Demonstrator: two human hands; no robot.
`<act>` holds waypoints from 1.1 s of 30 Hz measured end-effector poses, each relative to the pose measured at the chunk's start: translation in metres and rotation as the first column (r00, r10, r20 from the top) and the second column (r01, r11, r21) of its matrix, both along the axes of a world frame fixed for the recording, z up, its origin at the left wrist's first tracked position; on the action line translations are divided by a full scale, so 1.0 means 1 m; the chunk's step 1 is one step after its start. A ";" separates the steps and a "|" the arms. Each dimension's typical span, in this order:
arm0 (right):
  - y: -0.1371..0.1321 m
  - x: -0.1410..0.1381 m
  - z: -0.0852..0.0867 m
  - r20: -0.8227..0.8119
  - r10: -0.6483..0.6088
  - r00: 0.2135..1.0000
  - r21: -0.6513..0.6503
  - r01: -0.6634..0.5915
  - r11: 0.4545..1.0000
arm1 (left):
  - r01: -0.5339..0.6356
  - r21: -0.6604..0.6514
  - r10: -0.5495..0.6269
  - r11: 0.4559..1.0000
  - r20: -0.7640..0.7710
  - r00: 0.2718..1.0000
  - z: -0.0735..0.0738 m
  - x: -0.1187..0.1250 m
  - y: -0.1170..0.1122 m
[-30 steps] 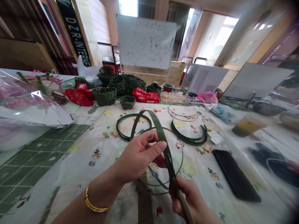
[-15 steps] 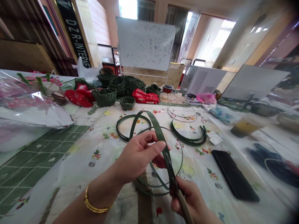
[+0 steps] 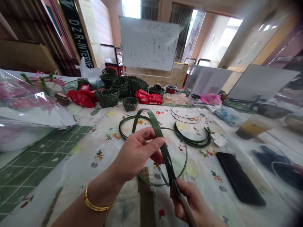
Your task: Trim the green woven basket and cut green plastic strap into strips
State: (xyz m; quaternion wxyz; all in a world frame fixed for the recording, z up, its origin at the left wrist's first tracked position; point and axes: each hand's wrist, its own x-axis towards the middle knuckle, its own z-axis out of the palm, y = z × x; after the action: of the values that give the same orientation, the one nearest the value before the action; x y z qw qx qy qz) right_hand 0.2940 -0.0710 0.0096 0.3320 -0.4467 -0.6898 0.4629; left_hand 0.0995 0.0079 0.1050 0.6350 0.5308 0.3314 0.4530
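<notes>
My left hand (image 3: 142,153) pinches a flat dark green strip (image 3: 153,121) between thumb and fingers. Beyond it the strip arches up and loops back toward the table. My right hand (image 3: 189,198) is closed round what looks like a pair of scissors (image 3: 178,191), seen edge-on, with a brownish handle toward me. Its narrow shiny blade lies along the strip just below my left fingers; whether it is cutting through I cannot tell. A thin green strip curves in a wide ring under my hands. Behind my left hand lies a coiled green strip (image 3: 123,134).
Curved green strips (image 3: 193,142) lie right of my hands, near a black phone (image 3: 240,178). Woven green baskets (image 3: 107,97) and red packets (image 3: 148,97) stand at the back. A clear-wrapped bouquet (image 3: 30,104) is at left, a cup (image 3: 251,128) at right.
Both hands stay close together on the strip. The scissors have shifted slightly up and left along it, and the thin ring below has moved a little. The view has tilted slightly.
</notes>
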 end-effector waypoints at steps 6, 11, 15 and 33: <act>-0.006 -0.001 -0.006 -0.048 -0.009 0.999 -0.070 0.005 0.998 | -0.014 0.001 0.014 1.000 0.018 1.000 0.000 0.003 -0.001; -0.011 -0.003 -0.007 -0.125 -0.023 0.992 -0.181 0.000 0.983 | -0.022 -0.003 0.022 1.000 0.037 0.999 0.003 0.003 -0.003; -0.010 -0.003 -0.003 -0.106 -0.036 0.994 -0.137 0.022 0.990 | -0.013 -0.005 0.014 1.000 0.031 0.999 0.005 0.001 -0.003; -0.007 -0.001 -0.007 -0.008 -0.065 0.998 -0.027 0.065 0.998 | 0.046 -0.016 -0.046 0.999 -0.012 0.999 0.001 0.004 -0.005</act>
State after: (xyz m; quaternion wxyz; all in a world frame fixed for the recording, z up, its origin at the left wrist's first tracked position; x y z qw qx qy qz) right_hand 0.2930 -0.0780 0.0025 0.3441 -0.4712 -0.6672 0.4630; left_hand 0.1040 0.0031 0.1061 0.6473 0.5362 0.3266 0.4322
